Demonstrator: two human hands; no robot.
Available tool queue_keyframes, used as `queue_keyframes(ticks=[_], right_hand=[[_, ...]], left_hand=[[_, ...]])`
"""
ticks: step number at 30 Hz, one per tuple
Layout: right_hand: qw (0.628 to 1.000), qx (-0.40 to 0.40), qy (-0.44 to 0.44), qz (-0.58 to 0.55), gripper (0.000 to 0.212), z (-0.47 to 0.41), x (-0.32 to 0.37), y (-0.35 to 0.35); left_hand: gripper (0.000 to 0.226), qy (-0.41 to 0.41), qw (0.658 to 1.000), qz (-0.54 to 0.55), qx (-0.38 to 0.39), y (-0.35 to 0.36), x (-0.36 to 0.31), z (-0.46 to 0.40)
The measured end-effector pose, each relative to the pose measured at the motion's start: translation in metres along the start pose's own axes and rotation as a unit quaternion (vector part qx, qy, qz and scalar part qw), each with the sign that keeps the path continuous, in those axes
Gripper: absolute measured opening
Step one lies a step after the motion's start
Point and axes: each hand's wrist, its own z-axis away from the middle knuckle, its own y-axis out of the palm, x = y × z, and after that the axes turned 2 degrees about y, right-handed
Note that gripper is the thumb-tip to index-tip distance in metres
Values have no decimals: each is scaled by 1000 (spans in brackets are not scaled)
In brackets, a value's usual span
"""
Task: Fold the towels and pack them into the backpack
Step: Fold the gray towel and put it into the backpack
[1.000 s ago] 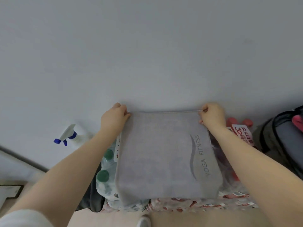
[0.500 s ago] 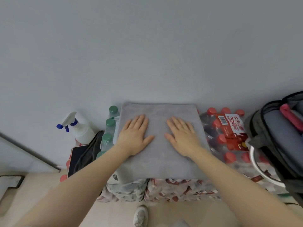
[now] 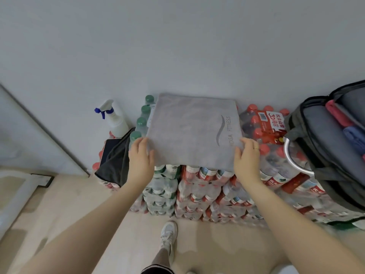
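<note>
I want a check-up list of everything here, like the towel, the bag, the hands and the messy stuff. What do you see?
Surface: stacked packs of water bottles serve as the table, on a pale floor.
Job's things: grey towel, folded, lies flat on the packs; open backpack at the right holds pink and blue cloth.
Clutter: spray bottle, dark cloth over a flat dark device, metal ring by the backpack.
Hands: left hand and right hand each grip a near corner of the towel.
Cables: nothing seen.
Surroundings: plain grey wall behind; one shoe below.
</note>
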Motion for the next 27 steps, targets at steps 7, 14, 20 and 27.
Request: queue_keyframes(ticks=[7, 14, 20, 27], right_hand=[[968, 47, 192, -154, 22, 16, -23, -5], [958, 75, 219, -168, 30, 10, -26, -2], [950, 111, 218, -194, 15, 7, -28, -3], [942, 98, 276, -163, 40, 5, -41, -5]], left_hand=[[39, -194, 970, 140, 37, 6, -4, 8], [38, -282, 919, 270, 51, 6, 2, -9], [24, -267, 879, 379, 110, 0, 5, -17], [14, -290, 876, 375, 89, -1, 11, -15]])
